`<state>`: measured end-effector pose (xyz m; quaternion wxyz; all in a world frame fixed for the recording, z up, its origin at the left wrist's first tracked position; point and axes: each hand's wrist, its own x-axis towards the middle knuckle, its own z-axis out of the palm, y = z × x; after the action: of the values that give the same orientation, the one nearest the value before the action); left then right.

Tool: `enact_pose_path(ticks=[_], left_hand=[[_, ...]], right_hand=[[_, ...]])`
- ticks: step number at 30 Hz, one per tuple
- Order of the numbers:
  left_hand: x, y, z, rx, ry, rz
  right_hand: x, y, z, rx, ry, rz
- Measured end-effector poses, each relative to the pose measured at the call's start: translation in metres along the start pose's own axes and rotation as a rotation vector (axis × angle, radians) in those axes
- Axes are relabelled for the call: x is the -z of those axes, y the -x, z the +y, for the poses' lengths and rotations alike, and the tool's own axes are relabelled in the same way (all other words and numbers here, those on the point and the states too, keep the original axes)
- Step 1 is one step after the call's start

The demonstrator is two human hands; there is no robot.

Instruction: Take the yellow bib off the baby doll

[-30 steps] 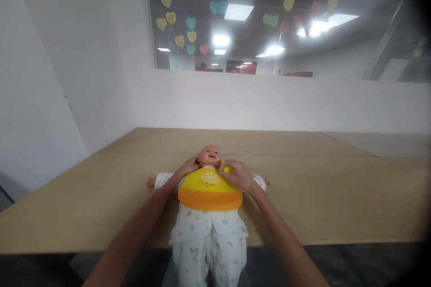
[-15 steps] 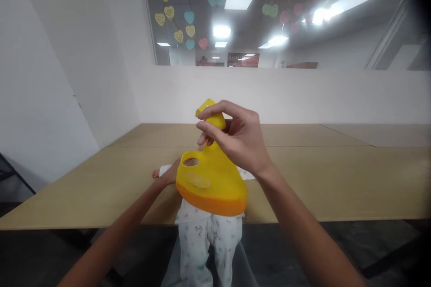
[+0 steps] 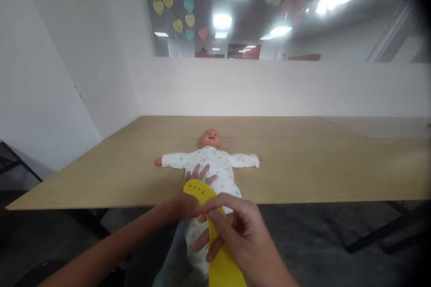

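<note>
My right hand [image 3: 240, 228] is closed around a yellow silicone bib [image 3: 224, 255], gripping it by the neck part. The bib's strap end, with a row of small holes, points up and left, while its lower part runs out of the bottom of the view. A baby doll [image 3: 220, 161] in white patterned clothes lies on its back, arms stretched out to both sides. My left hand [image 3: 190, 193] rests on the doll's belly, fingers spread, partly covered by the strap. The doll's legs hang over the table edge, largely hidden behind my hands and the bib.
A light wooden table [image 3: 111, 175] stretches out in front of me, its near edge just under the doll's hips. A white wall [image 3: 252, 87] rises behind it, below a window [image 3: 202, 9] with paper hearts. Dark table legs show below.
My right hand has brought the bib down toward me and turned it. The doll's head and chest, hidden before, now show. My left hand has come nearer on the belly.
</note>
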<state>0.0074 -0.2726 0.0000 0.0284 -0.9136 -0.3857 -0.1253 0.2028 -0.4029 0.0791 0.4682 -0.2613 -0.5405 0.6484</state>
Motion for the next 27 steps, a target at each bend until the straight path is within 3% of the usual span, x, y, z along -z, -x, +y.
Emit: enact_pose_path(ticks=[2, 5, 7, 9, 14, 20, 23, 25, 27], left_hand=[[-0.003, -0.004, 0.004, 0.067, 0.007, -0.097], [-0.004, -0.014, 0.002, 0.089, 0.053, -0.042], [-0.006, -0.021, -0.002, 0.078, 0.112, 0.023], [-0.009, -0.027, -0.007, 0.077, 0.180, 0.077], [-0.021, -0.040, -0.013, 0.111, 0.247, 0.171], [-0.023, -0.030, -0.005, 0.203, 0.292, 0.141], [-0.001, 0.005, -0.008, 0.153, 0.356, 0.050], [0.023, 0.045, -0.012, 0.164, 0.425, -0.030], [0.051, 0.092, -0.011, 0.230, 0.485, -0.033]], right_hand=[[0.022, 0.008, 0.059, -0.173, 0.055, 0.031], [0.057, 0.021, 0.140, -0.351, 0.201, -0.003], [0.076, 0.031, 0.178, -0.317, 0.412, -0.018], [0.089, 0.037, 0.201, -0.248, 0.598, -0.044], [0.096, 0.038, 0.210, -0.349, 0.770, -0.123], [0.102, 0.048, 0.201, -0.327, 0.651, -0.165], [0.115, 0.057, 0.198, -0.316, 0.602, -0.089], [0.125, 0.061, 0.196, -0.315, 0.603, -0.007], [0.135, 0.062, 0.196, -0.290, 0.624, 0.097]])
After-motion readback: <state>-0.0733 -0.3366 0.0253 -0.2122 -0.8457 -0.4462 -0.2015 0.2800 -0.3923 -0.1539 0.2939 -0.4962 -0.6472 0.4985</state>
